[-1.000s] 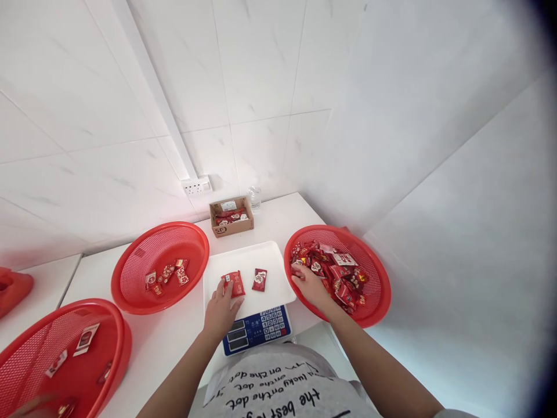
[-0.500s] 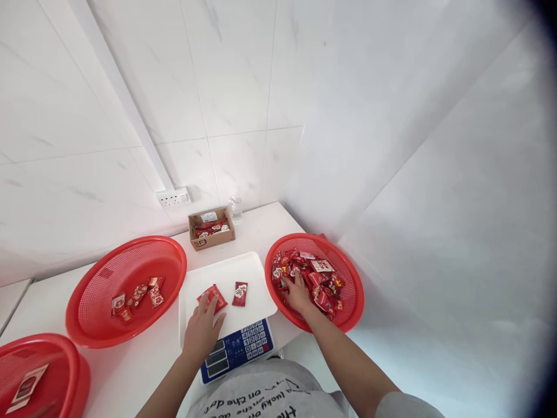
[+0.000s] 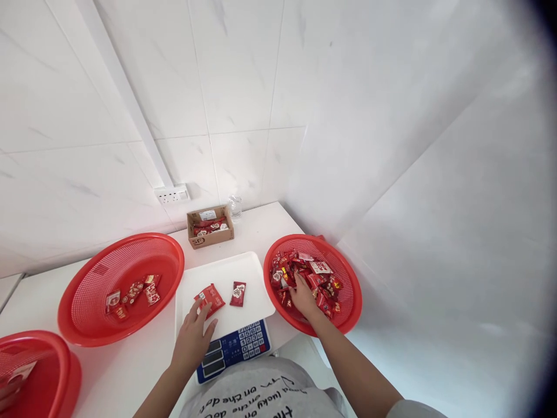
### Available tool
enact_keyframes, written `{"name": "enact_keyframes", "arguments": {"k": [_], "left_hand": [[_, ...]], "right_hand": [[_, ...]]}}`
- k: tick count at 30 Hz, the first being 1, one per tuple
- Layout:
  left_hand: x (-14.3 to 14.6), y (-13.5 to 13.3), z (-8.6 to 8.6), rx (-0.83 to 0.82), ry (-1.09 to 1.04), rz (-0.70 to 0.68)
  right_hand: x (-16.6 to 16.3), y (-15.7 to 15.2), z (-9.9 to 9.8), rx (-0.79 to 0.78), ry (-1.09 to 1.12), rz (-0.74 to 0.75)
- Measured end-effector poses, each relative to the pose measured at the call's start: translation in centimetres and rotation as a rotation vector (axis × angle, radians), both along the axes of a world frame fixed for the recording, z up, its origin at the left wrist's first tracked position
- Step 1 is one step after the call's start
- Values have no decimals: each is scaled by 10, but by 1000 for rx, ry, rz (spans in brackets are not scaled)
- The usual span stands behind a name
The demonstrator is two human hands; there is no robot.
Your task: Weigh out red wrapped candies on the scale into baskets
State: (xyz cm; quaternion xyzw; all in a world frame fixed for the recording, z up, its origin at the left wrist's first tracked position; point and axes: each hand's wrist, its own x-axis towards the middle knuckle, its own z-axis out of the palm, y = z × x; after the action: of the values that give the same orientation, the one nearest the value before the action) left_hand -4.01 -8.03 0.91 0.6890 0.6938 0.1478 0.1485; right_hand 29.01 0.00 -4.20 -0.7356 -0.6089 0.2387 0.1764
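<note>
My left hand [image 3: 192, 335] lies on the white tray [image 3: 256, 273] of a blue scale [image 3: 232, 350], fingers spread, fingertips touching a red packet [image 3: 211, 296]. A second red packet [image 3: 237, 293] lies on the tray just to its right. My right hand [image 3: 303, 298] reaches into the right red basket [image 3: 348, 273], fingers down among several red packets [image 3: 322, 273]; whether it grips one I cannot make out.
A red basket [image 3: 87, 313] at the left holds a few packets [image 3: 133, 292]. Another red basket [image 3: 47, 371] is at the lower left. A cardboard box [image 3: 210, 226] with packets, a glass [image 3: 235, 206] and a wall socket [image 3: 173, 193] sit at the back. Tiled walls close in the right.
The view has shifted right. My left hand has slid back a little from the packet on the tray. My right hand has moved deeper among the packets in the right basket.
</note>
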Motion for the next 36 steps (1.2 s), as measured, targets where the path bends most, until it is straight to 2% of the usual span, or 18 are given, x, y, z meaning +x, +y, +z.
{"name": "enact_keyframes", "arguments": {"k": [2, 5, 9, 13, 15, 20, 23, 27, 31, 36], "left_hand": [[-2, -2, 0, -1, -9, 11], [-3, -3, 1, -11, -13, 21], [-1, -1, 5, -23, -13, -2], [1, 1, 6, 3, -23, -30], [1, 1, 5, 16, -27, -36], [-3, -1, 5, 32, -41, -16], [-5, -3, 5, 9, -48, -11], [-4, -3, 2, 15, -50, -10], [-3, -3, -3, 55, -43, -43], [0, -2, -6, 57, -18, -74]], "right_hand": [[3, -2, 4, 15, 17, -26], [3, -3, 8, 25, 46, 14], [-8, 9, 7, -94, 46, 96], [-18, 25, 3, -162, 0, 47], [-18, 29, 3, -122, 11, 9], [-3, 19, 11, 109, 154, -95], [8, 9, 22, 206, 306, -214], [7, 1, 41, 235, 477, -326], [-28, -5, 58, 215, 610, -213], [-98, -22, 72, 1, 816, 120]]}}
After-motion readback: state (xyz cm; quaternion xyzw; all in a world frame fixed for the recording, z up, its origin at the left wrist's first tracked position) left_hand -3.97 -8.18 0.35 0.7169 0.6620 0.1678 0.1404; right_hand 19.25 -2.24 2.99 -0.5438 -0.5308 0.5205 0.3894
